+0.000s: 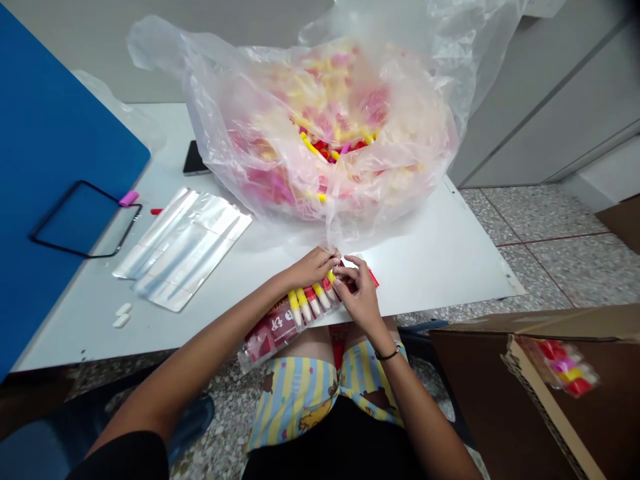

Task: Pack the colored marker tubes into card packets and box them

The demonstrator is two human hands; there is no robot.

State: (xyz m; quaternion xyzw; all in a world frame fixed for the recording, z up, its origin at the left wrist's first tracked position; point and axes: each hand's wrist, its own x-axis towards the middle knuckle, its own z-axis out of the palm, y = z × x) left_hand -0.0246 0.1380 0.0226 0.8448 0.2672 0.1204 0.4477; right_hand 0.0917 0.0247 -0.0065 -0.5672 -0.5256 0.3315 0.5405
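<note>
- The printed dark-red plastic packet (pixel 267 330) is held slantwise at the near edge of the table (pixel 430 273); part of it is extended past that edge, above the person's lap.
- Inside the packet, a row of stubby sticks (pixel 306 308) is seen side by side, white at the near ends and yellow or red at the far ends.
- The left hand (pixel 314 268) is laid over the far edge of the packet, its fingers bent inward; how firmly the packet is gripped cannot be told.
- The right hand (pixel 361 292) is held at the right end of the packet, partly open, with thumb and fingers curled beside a yellow stick end; whether that stick is pinched cannot be told.
- Beyond the packet, a large translucent plastic bag (pixel 295 180) is filled with yellow, red and pink sticks, some exposed at its mouth.
- To the left of the packet, clear plastic sleeves (pixel 187 250) are stacked, and two small white pieces (pixel 122 316) are set farther left.
- Beyond those sleeves from the packet, a smartphone (pixel 195 160) is partly covered by the large bag.
- To the right of the packet, an open cardboard carton (pixel 475 387) is placed, in which a clear bag of coloured pieces (pixel 563 367) is seen.
</note>
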